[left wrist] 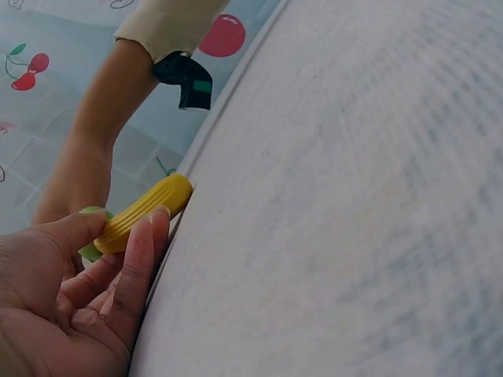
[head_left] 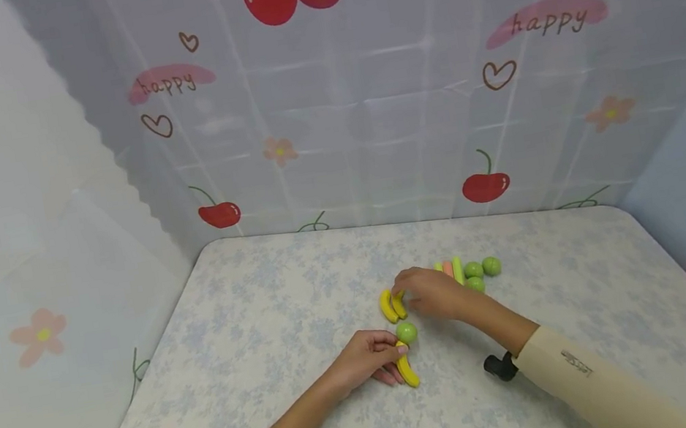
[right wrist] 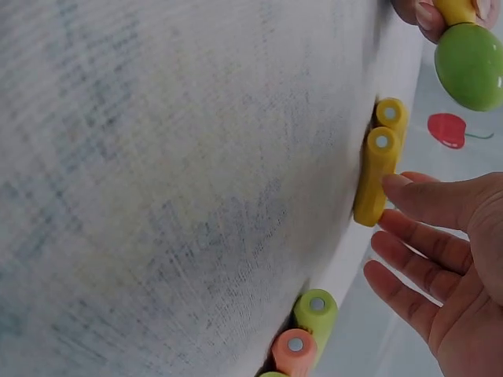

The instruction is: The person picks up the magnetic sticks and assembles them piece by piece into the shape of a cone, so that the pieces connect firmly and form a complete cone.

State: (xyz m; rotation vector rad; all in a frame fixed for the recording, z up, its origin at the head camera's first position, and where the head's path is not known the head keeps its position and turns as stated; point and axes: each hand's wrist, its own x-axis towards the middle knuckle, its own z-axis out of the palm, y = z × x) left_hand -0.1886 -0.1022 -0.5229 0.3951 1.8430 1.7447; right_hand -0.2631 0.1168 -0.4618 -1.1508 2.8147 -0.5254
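Your left hand (head_left: 368,360) pinches a yellow plastic toy banana (head_left: 407,371) lying on the pale flowered tablecloth (head_left: 254,331), beside a green plastic ball (head_left: 406,332). Your right hand (head_left: 429,293), fingers straight, touches a pair of yellow toy bananas (head_left: 390,306) near the table's middle.

At lower left, the left hand (left wrist: 55,306) pinches a yellow toy banana (left wrist: 145,212) — a green ball (left wrist: 89,250) just behind — against the pale bench (left wrist: 354,196); another forearm (left wrist: 94,133) at upper left.
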